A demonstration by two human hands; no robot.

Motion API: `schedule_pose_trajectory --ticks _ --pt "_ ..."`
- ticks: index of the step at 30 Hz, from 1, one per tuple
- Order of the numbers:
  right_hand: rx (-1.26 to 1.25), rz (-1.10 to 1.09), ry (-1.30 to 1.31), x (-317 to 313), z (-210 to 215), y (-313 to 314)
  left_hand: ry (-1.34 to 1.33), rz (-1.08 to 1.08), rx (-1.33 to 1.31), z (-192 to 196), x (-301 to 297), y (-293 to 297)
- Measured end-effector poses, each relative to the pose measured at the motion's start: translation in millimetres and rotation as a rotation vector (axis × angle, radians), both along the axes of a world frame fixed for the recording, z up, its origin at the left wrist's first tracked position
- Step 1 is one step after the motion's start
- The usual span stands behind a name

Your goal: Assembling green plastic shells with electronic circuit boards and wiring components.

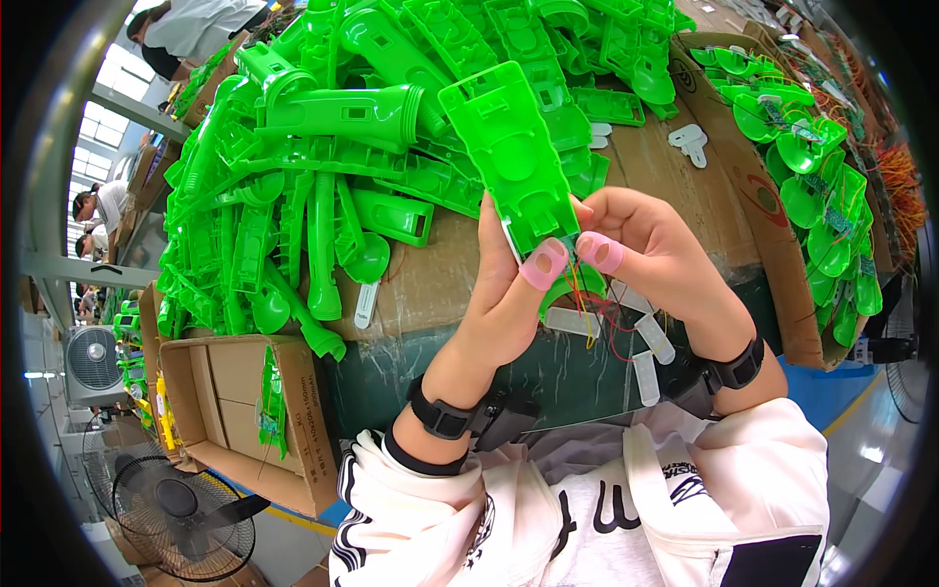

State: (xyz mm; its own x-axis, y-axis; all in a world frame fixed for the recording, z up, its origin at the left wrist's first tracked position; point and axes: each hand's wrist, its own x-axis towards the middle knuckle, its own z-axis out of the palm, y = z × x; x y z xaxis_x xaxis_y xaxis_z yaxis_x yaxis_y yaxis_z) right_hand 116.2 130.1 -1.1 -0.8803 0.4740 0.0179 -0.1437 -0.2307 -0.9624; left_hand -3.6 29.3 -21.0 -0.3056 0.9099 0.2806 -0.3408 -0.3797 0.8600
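Note:
Upright over the bench, a bright green plastic housing half shows its hollow inside. My left hand is closed round its lower left side, with the thumb pressed on the front near the bottom end. My right hand is closed at the lower right edge, forefinger and thumb against the housing. Both thumbs wear pink finger covers. Thin red and yellow wires hang below the thumbs beside a rounded green piece. What lies directly under the thumbs is hidden.
A large heap of green plastic housings fills the far side. Pale strips lie near my right wrist. Wired green assemblies fill a cardboard box at right. At left, another cardboard box holds a green piece; a fan stands beyond.

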Motion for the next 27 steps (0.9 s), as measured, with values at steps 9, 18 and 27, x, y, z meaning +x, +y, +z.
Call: schedule_pose_trajectory --ticks 9,18,27 --pt "-0.059 0.007 0.046 -0.6 -5.5 -3.5 0.175 0.050 0.038 -1.4 0.5 1.1" --pt "-0.060 0.000 0.125 -2.5 -1.3 -10.3 0.128 0.101 0.034 -3.2 0.3 3.2" --pt "-0.130 -0.011 0.140 -4.4 -8.6 -11.2 0.252 0.160 0.087 -7.6 1.5 3.1"
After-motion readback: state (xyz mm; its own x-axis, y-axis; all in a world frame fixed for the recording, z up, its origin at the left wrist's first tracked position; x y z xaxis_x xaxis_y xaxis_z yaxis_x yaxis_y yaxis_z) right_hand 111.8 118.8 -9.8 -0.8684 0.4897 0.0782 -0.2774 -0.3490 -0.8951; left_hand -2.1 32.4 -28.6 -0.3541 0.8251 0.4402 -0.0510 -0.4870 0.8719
